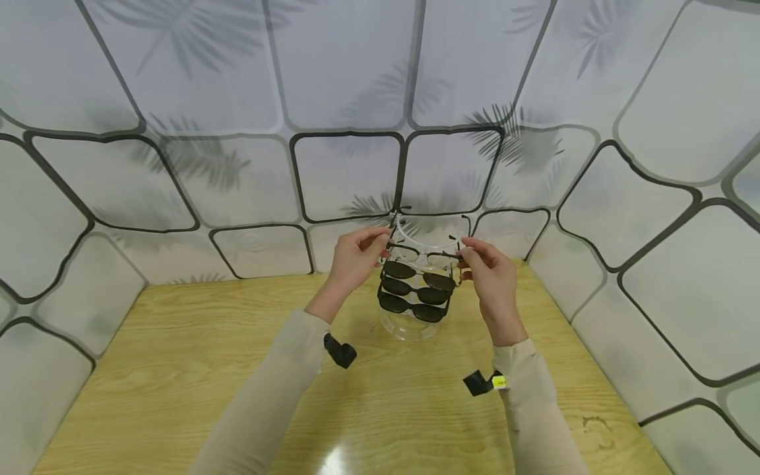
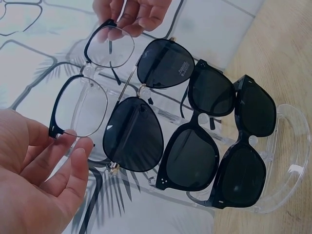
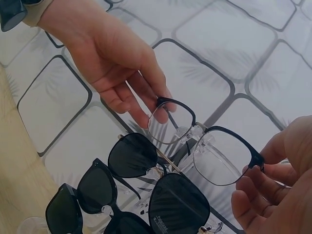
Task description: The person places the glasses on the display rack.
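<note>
Both hands hold a pair of clear-lens eyeglasses (image 1: 406, 253) with dark upper rims and thin metal lower rims. My left hand (image 1: 356, 260) pinches one outer corner of the frame between thumb and fingers. At the opposite corner, the right hand (image 1: 495, 277) grips it in the same way. The glasses are at the top of a clear plastic display stand (image 2: 295, 170), with their bridge right at its upper nose rest. Below them on the stand sit aviator sunglasses (image 2: 134, 134) with a metal frame, then two pairs of black-framed sunglasses (image 2: 190, 158).
The stand's round base (image 1: 410, 335) rests on a wood-grain table (image 1: 225, 369) near its back edge. Close behind rises a pale patterned curtain (image 1: 350, 178), which also covers both sides. A small black camera (image 1: 341, 351) is strapped to each wrist.
</note>
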Available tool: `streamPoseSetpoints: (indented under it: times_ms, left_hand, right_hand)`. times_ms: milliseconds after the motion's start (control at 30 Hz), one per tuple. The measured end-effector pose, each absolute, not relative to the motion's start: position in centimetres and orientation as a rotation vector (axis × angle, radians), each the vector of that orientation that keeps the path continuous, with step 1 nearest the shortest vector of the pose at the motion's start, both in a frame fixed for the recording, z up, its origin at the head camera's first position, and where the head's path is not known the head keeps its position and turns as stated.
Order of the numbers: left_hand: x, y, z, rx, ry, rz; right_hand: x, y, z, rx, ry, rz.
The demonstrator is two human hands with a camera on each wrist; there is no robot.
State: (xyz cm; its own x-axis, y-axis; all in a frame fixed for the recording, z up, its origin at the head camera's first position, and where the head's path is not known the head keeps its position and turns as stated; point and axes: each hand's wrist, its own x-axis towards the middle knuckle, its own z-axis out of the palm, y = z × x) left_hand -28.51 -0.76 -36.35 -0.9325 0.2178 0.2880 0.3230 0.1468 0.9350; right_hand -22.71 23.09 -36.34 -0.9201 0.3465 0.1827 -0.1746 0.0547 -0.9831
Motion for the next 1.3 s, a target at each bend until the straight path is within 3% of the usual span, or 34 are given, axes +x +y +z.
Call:
streamPoseSetpoints:
  times_ms: [1300]
  left_hand:
    - [-28.4, -1.5, -36.7, -0.549, -2.31, -1.877]
  right_hand:
    - [-22.7, 23.9, -36.9, -0.203, -2.054, 1.89]
